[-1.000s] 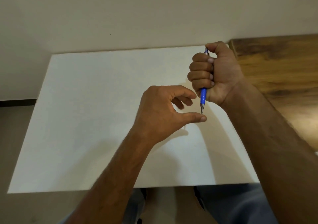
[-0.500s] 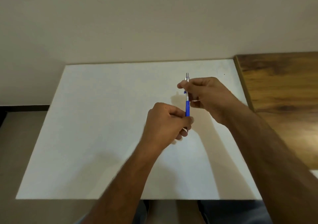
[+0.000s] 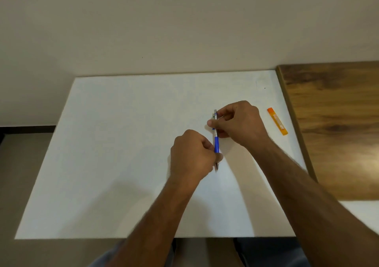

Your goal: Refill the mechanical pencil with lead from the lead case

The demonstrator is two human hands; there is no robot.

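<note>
Both hands hold the pencil (image 3: 216,141) over the white worktop (image 3: 123,153) — left hand (image 3: 191,155) pinches its tip end, right hand (image 3: 239,121) pinches the top. The orange case (image 3: 277,121) lies untouched beside the right hand — I think refilling has barely begun.

The mechanical pencil (image 3: 216,141) has a glossy blue plastic barrel with a silvery metal tip and cap end. The lead case (image 3: 277,121) looks like smooth orange plastic. The white table (image 3: 123,153) is matt and smooth; the surface at right (image 3: 336,123) is brown grained wood with a slight sheen.
</note>
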